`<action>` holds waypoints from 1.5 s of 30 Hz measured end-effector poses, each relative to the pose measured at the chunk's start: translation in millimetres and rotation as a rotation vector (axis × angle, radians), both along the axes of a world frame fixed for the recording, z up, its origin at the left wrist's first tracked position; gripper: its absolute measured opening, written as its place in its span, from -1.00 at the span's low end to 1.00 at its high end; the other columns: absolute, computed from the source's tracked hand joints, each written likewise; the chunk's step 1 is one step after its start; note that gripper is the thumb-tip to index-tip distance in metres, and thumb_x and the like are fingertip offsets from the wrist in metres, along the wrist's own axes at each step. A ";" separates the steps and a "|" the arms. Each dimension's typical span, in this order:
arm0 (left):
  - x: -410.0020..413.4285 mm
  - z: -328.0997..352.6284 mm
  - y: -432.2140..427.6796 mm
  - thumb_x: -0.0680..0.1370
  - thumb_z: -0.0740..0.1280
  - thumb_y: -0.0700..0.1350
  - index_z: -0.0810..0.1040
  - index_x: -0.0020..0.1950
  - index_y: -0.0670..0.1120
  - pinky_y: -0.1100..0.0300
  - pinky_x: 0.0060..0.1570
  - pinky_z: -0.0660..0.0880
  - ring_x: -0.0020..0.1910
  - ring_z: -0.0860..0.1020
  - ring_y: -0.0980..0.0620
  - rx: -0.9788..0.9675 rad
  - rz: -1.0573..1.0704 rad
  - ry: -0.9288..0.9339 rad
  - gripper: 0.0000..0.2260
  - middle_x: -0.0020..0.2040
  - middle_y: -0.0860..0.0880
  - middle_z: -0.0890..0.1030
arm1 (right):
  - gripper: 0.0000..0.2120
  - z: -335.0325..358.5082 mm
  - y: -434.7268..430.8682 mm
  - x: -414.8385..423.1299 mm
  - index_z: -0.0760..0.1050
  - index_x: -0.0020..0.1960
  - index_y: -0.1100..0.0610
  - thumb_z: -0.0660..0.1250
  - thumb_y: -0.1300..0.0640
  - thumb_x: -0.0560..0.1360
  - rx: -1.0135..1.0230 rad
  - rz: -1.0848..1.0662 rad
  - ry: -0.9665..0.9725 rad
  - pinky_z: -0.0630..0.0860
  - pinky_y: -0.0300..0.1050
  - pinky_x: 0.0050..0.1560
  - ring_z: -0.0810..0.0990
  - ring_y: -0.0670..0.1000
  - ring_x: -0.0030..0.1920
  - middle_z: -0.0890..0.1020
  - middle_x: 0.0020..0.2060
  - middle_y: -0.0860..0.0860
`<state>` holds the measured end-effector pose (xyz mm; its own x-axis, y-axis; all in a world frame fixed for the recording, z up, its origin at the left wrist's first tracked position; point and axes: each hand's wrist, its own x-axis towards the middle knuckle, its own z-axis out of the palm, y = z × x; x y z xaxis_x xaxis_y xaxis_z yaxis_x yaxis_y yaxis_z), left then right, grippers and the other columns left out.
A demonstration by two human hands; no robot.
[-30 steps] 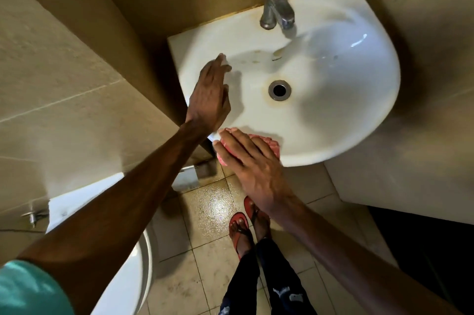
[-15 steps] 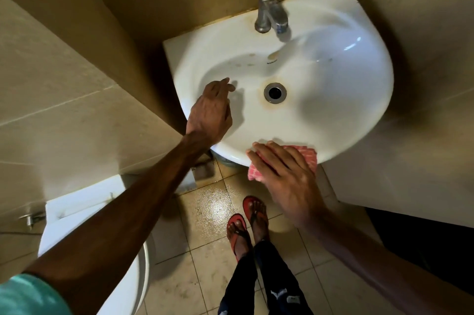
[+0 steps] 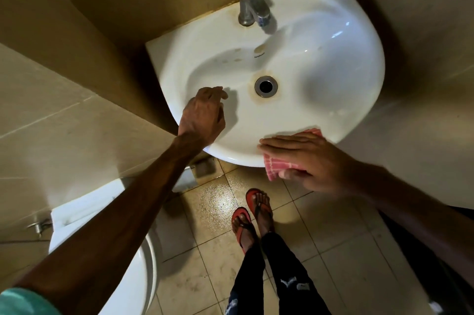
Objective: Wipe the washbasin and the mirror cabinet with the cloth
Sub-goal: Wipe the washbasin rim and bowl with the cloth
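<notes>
- white washbasin [image 3: 333, 71] sits against a brown wall, seen from above, with a round front edge.
- pink checked cloth [image 3: 278, 166] lies on the front edge of the washbasin, toward the right, and part of it hangs down over the edge.
- right hand [image 3: 311, 160] lies flat on the cloth, with its fingers straight and close together, pointing left along the edge. its thumb lies lower, on the part of the cloth that hangs down.
- left hand [image 3: 202, 116] rests on the left edge of the washbasin. its fingers are bent loosely and the tips reach into the bowl. it holds nothing.
- the two hands are apart, with a bare bit of the front edge between them.
- silver tap [image 3: 252, 4] stands at the back of the washbasin.
- round metal drain [image 3: 266, 86] is in the middle of the bowl, with a brownish ring around it.
- a few small brown spots show on the bowl, up and left of the drain.
- white toilet [image 3: 143, 271] is at the lower left, partly hidden by the left arm.
- two feet in red flip-flops [image 3: 242, 222] stand on the shiny beige floor [image 3: 218, 201] just below the washbasin.
- teal sleeve [image 3: 23, 302] shows in the bottom left corner.
</notes>
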<state>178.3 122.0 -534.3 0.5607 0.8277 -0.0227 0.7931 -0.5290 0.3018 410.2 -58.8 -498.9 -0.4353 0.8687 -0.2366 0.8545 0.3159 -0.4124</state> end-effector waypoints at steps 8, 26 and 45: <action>1.5 -1.1 -3.0 0.59 0.27 -0.20 0.57 0.22 -0.11 0.02 0.14 0.56 0.22 0.59 -0.09 -0.023 -0.075 0.013 -0.78 0.19 -0.11 0.64 | -0.48 18.4 71.5 -31.4 0.01 0.70 0.14 -0.10 -0.01 0.79 -0.498 0.036 -0.119 -0.17 -0.10 0.63 -0.13 0.01 0.69 -0.06 0.70 0.04; 7.3 3.1 -5.3 0.63 0.22 -0.04 0.60 0.05 -0.03 0.02 -0.01 0.58 -0.02 0.63 -0.13 -0.061 -0.062 0.117 -0.82 0.00 -0.10 0.64 | -0.41 -2.4 72.1 -40.2 -0.11 0.70 -0.05 -0.14 -0.22 0.73 -0.573 -0.082 -0.066 -0.21 0.18 0.64 -0.17 0.12 0.69 -0.14 0.70 -0.04; 9.5 9.1 -6.1 0.55 0.33 -0.03 0.60 0.22 -0.04 0.05 0.26 0.48 0.25 0.57 -0.06 -0.085 -0.079 0.141 -0.73 0.16 -0.07 0.66 | -0.27 -59.8 96.9 -15.4 0.02 0.70 0.04 -0.27 -0.26 0.62 -0.350 -0.243 -0.188 -0.03 0.26 0.64 0.02 0.18 0.69 0.05 0.70 0.06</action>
<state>187.9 115.8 -525.2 0.6104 0.7728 -0.1737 0.7876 -0.5687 0.2372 394.8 38.1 -558.6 -0.1506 0.7939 -0.5892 0.9568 -0.0330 -0.2890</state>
